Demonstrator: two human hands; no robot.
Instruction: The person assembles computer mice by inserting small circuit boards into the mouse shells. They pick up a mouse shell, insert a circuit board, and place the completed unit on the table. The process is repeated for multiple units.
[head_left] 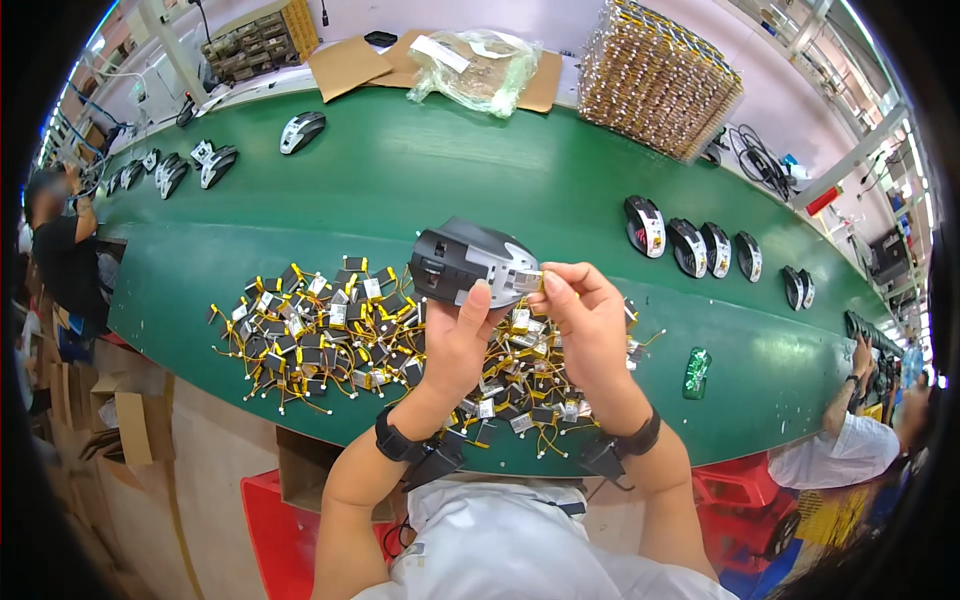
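My left hand [456, 345] is closed round a black and grey computer mouse shell [462, 265], its thumb over the edge. The shell is held above the table with its white inner part facing up. At the shell's right end, my right hand [585, 320] pinches a small flat silvery battery [525, 281] between thumb and forefinger, and the battery lies against the white part. Below both hands spreads a heap of small batteries [310, 345] with yellow tape and thin wires ending in white plugs. Hands and shell hide part of the heap.
More mouse shells stand on the green table [400, 170], one row at right [687, 247], another at left [218, 163]. A green circuit board [697, 372] lies right of the heap. Behind are a tall stack of trays [655, 85] and plastic wrap [475, 75]. People sit at both sides.
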